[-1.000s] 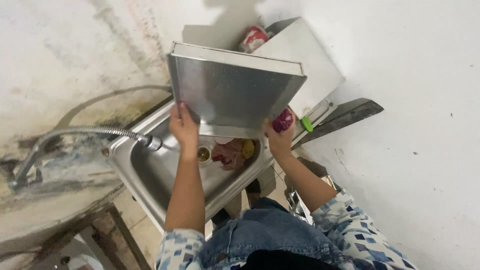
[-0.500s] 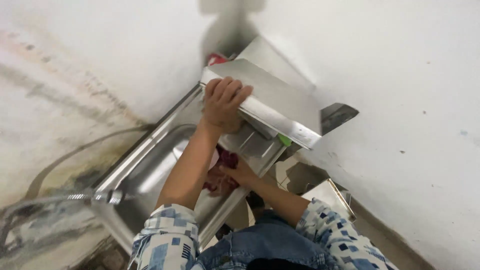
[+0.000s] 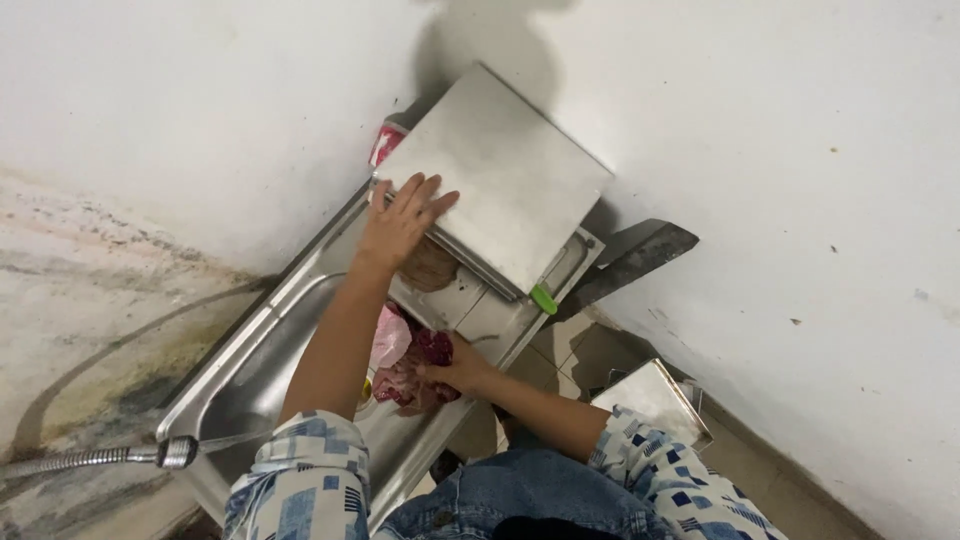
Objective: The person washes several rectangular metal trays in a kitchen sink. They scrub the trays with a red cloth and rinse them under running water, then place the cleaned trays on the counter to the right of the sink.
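the left hand lies flat, fingers spread, on the near edge of the square stainless steel tray, which rests tilted over the far end of the steel sink, at twelve o'clock from the basin; the right hand is curled around a bundle of dark red and pink plastic bags in the basin, at five o'clock from the tray; a flexible metal hose nozzle sits at eight o'clock; a green-handled tool lies on the sink rim.
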